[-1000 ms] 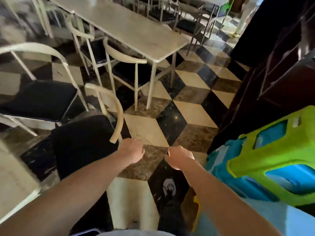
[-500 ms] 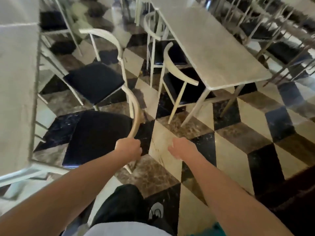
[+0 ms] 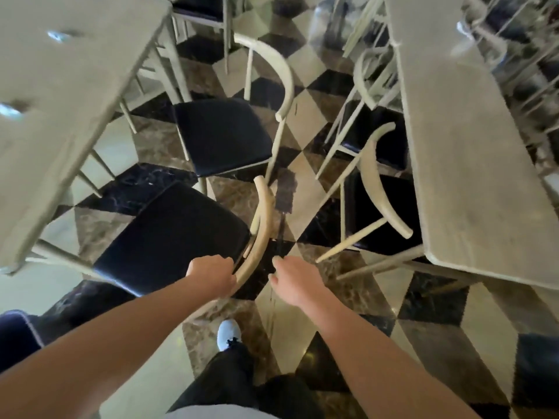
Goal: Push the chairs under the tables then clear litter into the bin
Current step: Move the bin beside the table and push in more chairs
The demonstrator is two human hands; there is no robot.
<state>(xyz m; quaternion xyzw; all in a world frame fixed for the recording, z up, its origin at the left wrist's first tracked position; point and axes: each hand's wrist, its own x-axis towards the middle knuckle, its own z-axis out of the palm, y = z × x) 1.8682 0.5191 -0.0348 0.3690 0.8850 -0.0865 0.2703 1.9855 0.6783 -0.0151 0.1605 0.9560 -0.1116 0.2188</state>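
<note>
A cream chair with a black seat (image 3: 172, 234) stands pulled out beside the pale table (image 3: 60, 95) on the left. My left hand (image 3: 211, 275) is closed around the near end of its curved backrest (image 3: 261, 225). My right hand (image 3: 295, 281) hovers just right of the backrest, fingers loosely apart, holding nothing. A second pulled-out chair (image 3: 222, 134) stands farther along the same table. Small bright scraps (image 3: 59, 35) lie on the left tabletop, too blurred to identify.
A second pale table (image 3: 465, 152) runs along the right with two chairs (image 3: 381, 195) tucked under it. The aisle between the tables is chequered marble floor (image 3: 302, 122). My shoe (image 3: 229, 334) and dark trousers are below. More chairs stand at the back.
My view has swung left, away from the green and blue object. My left hand has closed on the near chair's backrest, and the chair now sits nearer the left table.
</note>
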